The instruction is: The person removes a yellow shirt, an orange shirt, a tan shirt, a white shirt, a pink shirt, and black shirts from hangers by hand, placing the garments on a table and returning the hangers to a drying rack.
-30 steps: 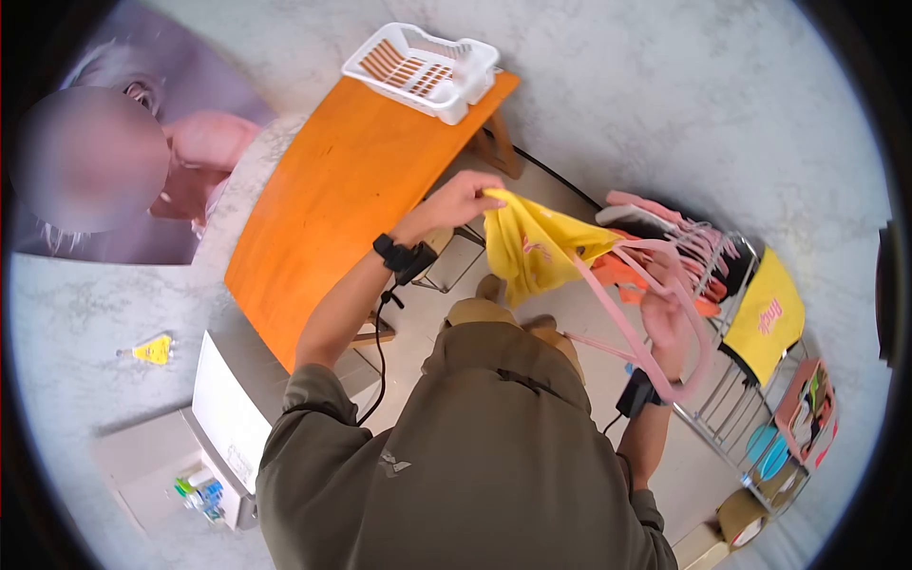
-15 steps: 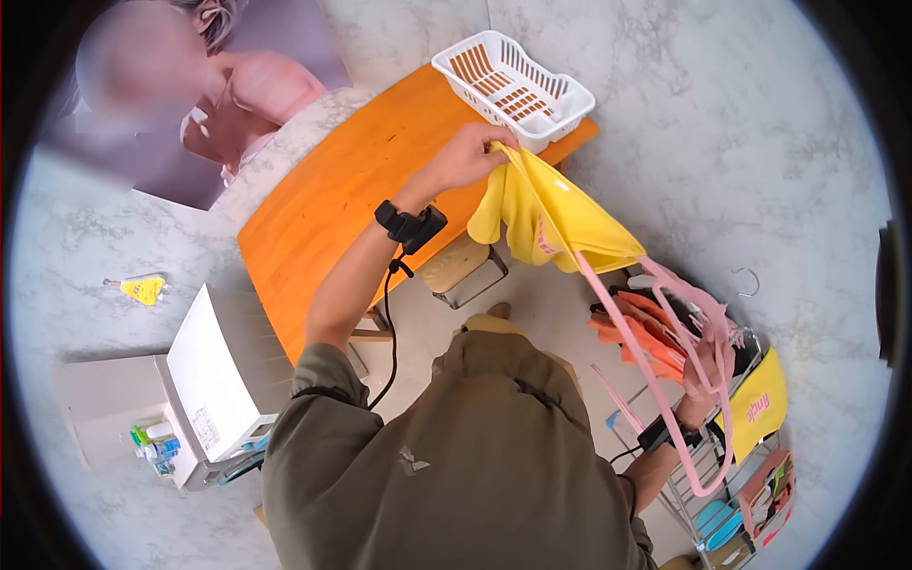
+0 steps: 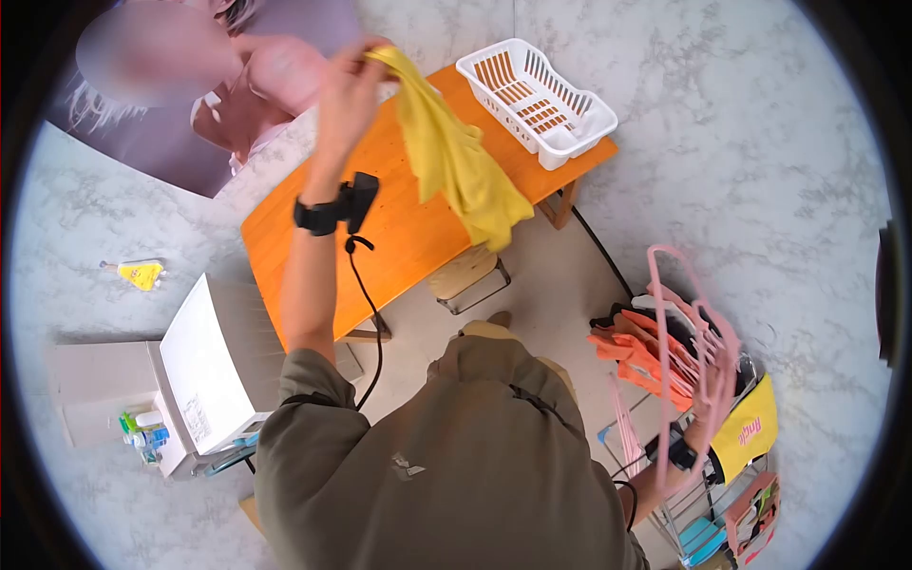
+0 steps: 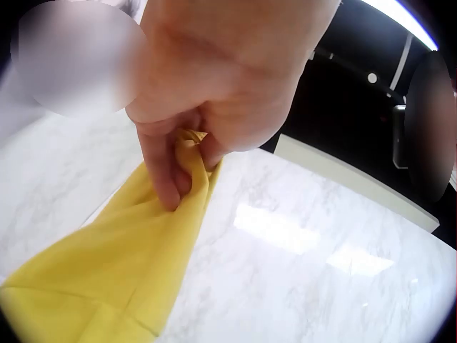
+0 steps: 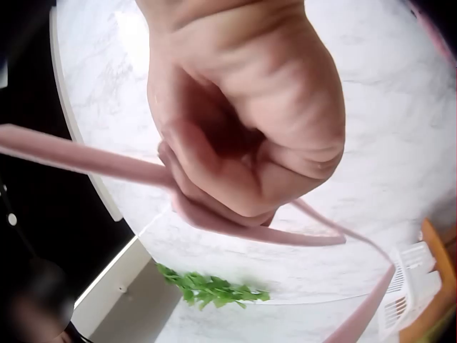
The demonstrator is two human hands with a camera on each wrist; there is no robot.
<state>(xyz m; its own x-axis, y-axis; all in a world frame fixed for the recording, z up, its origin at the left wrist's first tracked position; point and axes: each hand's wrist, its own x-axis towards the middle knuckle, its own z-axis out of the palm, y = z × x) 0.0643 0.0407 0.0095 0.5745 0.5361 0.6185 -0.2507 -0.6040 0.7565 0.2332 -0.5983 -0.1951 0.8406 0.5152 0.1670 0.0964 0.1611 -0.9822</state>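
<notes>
In the head view my left hand (image 3: pixel 347 104) is raised above the table's far left part, pinching one end of a yellow garment (image 3: pixel 451 157). The cloth hangs down toward the right, blurred, its lower end past the table's edge. The left wrist view shows thumb and fingers bunching the yellow fabric. Low on the right, my right hand (image 3: pixel 714 385) holds a pink clothes hanger (image 5: pixel 86 161) beside the clothes rack. Its fingers curl round the hanger in the right wrist view. Garment and hanger are apart.
A white plastic basket (image 3: pixel 584 142) stands on the orange table (image 3: pixel 285 223). Orange clothes (image 3: pixel 636 351) hang on the rack, with a yellow printed cloth (image 3: pixel 750 427) nearby. A stool (image 3: pixel 465 275) is under the table's edge, and a white box (image 3: pixel 204 351) stands at the left.
The yellow garment has come off the pink hanger. My left hand has carried it up and left over the table. My right hand, with the hanger, has stayed near the rack.
</notes>
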